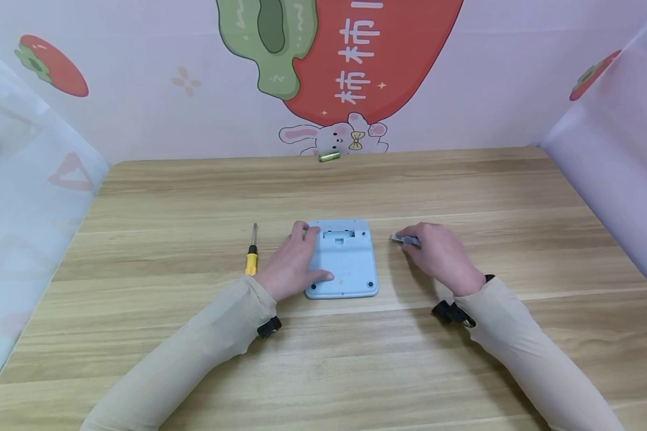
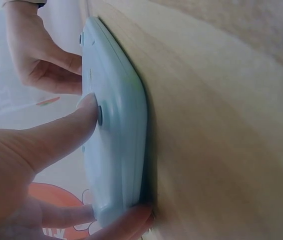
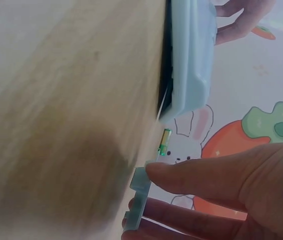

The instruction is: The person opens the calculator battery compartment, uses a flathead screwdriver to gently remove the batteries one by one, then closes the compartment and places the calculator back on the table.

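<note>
A light blue calculator (image 1: 350, 263) lies back side up on the table, its battery compartment (image 1: 338, 234) uncovered near the top. My left hand (image 1: 296, 263) grips its left side; the thumb (image 2: 69, 132) presses on the back by a dark round foot, while other fingers (image 2: 126, 220) curl at the edge. To the right of the calculator, my right hand (image 1: 439, 251) pinches a small light blue battery cover (image 3: 140, 192) between thumb and fingers, apart from the calculator. In the right wrist view the cover is held just over the tabletop.
A screwdriver (image 1: 252, 257) with a yellow and black handle lies left of the left hand, partly hidden by it. One green battery (image 1: 329, 157) lies at the table's back edge, by a printed cloth backdrop (image 1: 463, 108). The wooden table (image 1: 323, 371) extends all around.
</note>
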### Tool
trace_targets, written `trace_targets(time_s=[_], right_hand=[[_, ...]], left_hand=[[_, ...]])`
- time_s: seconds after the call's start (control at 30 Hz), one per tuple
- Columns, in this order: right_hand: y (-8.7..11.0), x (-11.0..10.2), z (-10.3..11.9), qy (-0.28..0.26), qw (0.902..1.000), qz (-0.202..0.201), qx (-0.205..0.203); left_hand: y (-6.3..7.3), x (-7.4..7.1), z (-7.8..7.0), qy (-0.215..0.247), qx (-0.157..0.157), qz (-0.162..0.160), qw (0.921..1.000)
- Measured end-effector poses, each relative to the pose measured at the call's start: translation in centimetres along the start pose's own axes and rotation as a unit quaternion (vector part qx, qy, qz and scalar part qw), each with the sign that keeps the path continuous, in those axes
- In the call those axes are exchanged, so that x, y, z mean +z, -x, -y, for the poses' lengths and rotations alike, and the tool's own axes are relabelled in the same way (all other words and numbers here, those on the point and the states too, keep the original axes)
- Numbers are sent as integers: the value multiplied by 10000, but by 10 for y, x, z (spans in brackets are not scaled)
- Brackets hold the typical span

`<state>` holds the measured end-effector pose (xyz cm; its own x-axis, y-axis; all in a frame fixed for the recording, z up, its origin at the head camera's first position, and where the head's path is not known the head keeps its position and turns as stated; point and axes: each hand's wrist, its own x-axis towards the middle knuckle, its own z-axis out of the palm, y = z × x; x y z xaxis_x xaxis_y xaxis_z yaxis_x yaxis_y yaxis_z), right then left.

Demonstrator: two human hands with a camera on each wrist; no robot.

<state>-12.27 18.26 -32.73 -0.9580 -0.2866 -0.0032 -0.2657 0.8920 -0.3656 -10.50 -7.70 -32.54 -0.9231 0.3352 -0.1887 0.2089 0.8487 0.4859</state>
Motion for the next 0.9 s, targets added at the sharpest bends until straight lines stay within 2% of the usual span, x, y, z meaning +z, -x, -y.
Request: trace_targets(time_s=[0.5, 0.9], right_hand=[[-11, -11, 21, -177, 9996, -120, -165], [-18, -9, 42, -185, 9997, 30, -187]], left_hand=[[-1, 0, 1, 26, 15, -11, 10000], [-1, 0, 2, -32, 30, 10, 10000]])
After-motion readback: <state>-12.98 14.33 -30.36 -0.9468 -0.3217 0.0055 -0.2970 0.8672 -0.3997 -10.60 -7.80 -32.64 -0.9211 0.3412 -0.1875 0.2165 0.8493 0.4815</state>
